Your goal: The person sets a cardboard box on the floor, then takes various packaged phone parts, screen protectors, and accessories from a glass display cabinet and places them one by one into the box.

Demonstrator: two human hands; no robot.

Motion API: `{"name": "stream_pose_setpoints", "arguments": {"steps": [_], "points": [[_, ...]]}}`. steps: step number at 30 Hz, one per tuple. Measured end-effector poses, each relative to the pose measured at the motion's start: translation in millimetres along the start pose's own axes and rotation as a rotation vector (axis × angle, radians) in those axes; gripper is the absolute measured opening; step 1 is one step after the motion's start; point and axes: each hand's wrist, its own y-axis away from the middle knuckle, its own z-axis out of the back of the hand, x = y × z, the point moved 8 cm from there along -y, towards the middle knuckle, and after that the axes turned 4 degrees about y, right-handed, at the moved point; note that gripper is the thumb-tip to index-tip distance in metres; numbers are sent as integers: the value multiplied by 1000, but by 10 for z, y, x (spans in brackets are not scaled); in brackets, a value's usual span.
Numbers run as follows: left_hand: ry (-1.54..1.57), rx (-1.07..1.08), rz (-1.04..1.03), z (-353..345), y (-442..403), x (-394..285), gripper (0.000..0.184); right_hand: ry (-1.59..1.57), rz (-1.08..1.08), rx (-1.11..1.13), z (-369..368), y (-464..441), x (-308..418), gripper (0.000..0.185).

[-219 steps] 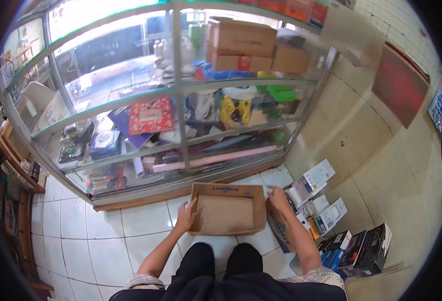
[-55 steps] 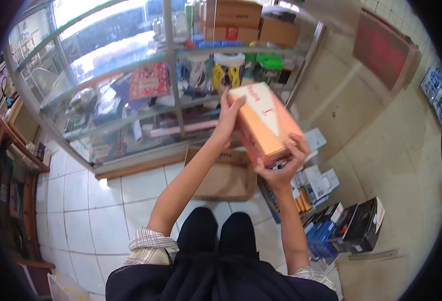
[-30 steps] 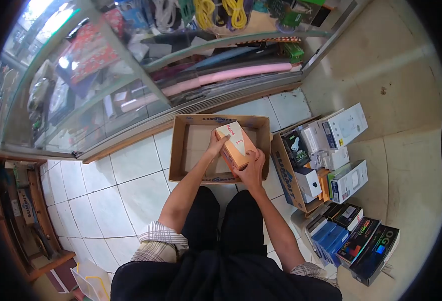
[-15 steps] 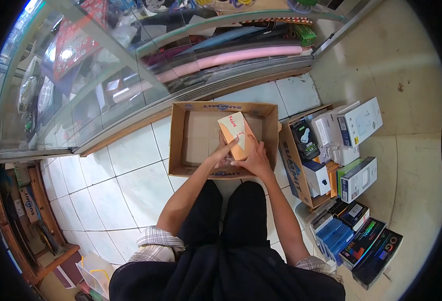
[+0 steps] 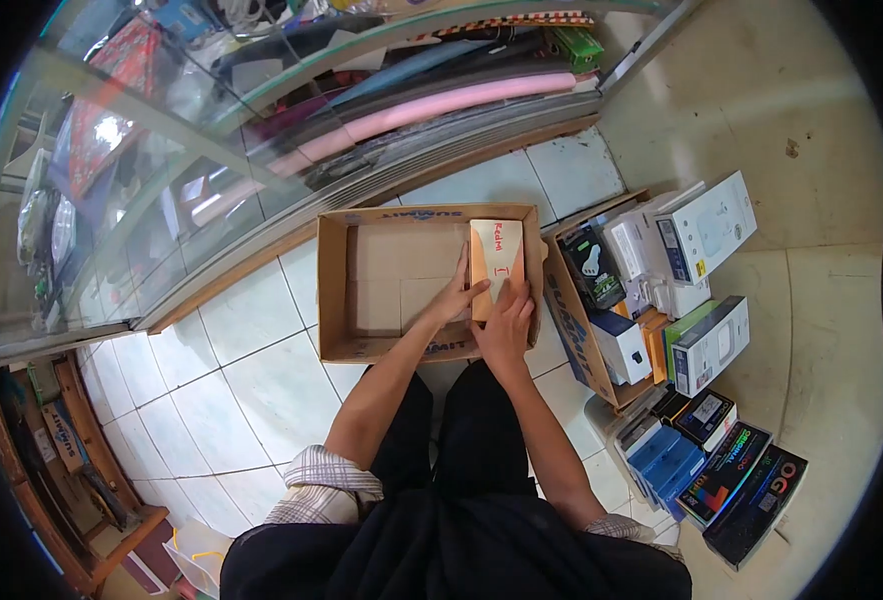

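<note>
An orange and cream box (image 5: 497,255) with "Redmi" and another mark handwritten in red is between my two hands, along the right inner wall of an open cardboard carton (image 5: 330,290). My left hand (image 5: 456,298) grips its left side, with the thumb over the near part of the top. On the near right corner my right hand (image 5: 506,325) is closed, fingers over the edge. Whether the box touches the carton's bottom I cannot tell. The carton is marked "SUMMIT" and stands on the tiled floor between my knees and a glass display case.
A second SUMMIT carton (image 5: 578,345) packed with white, green and orange boxes stands close on the right. Below it are several stacked blue boxes (image 5: 664,470) and black boxes (image 5: 756,510). The glass case (image 5: 211,150) is ahead, and a wooden shelf (image 5: 121,540) stands at the lower left.
The orange and cream box has turned from tilted to nearly straight and moved right, against the carton's right side. Both hands moved with it. The whole view has shifted slightly.
</note>
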Motion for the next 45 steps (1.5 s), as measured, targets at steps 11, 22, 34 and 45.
{"name": "stream_pose_setpoints", "arguments": {"steps": [11,22,34,45], "points": [[-268,-99,134,75,-30,126,80,218,22,99,-452,-140,-17,51],[-515,-205,-865,-259,1109,-3646,41,-158,544,-431,2242,-552,797,33],[-45,-54,-1504,-921,1336,-7472,30,-192,873,-1416,6468,-673,2490,55],[-552,-403,-1249,-764,-68,-8578,54,-474,216,-1556,7233,-1725,2138,61]]}}
